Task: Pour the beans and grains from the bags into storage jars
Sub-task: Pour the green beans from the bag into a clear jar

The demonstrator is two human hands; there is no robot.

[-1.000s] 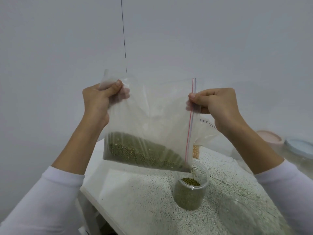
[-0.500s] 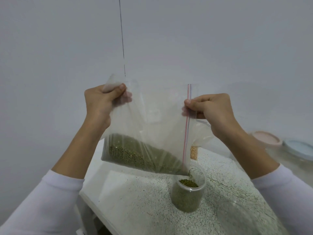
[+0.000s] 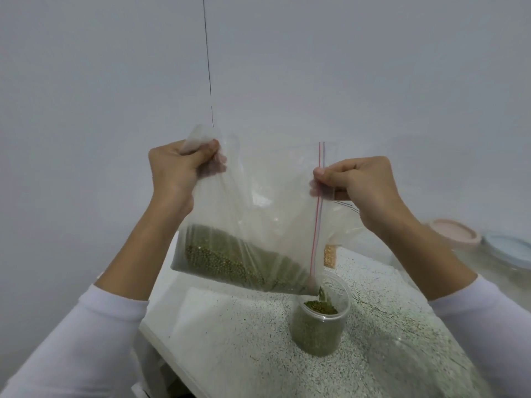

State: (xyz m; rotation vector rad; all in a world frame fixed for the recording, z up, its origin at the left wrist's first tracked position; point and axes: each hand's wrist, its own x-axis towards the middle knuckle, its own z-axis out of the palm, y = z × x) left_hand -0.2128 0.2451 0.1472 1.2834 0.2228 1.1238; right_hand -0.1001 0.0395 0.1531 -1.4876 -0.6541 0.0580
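Since half a second ago, both of my hands have dropped a little and the bag's low corner has come down to the jar's rim, so green beans now spill from it where before the corner hung just above the opening. Going left to right: my left hand (image 3: 179, 165) is clenched around the gathered closed end of the clear zip bag (image 3: 267, 202), thumb on the near side and fingertips showing blurred through the plastic. From there the bag hangs tilted, its far-left corner high and its mouth end low to the right. I see the green beans (image 3: 227, 258) banked in a wedge along the bag's lower edge, sloping down toward the zip strip (image 3: 317, 216), a red and blue line running nearly upright. My right hand (image 3: 355, 179) pinches that strip near its top, thumb and forefinger curled on the plastic. Below the strip, the bag's bottom corner sits just over the mouth of a clear round jar (image 3: 319, 328) standing upright on the speckled counter (image 3: 244, 326); the jar is filled with beans nearly to its rim. Behind the bag, I make out a second bag holding yellowish grain (image 3: 330, 257), mostly hidden. Further right, near the frame's edge, a pink lid (image 3: 454, 231) and a blue lid (image 3: 508, 249) sit on blurred containers.
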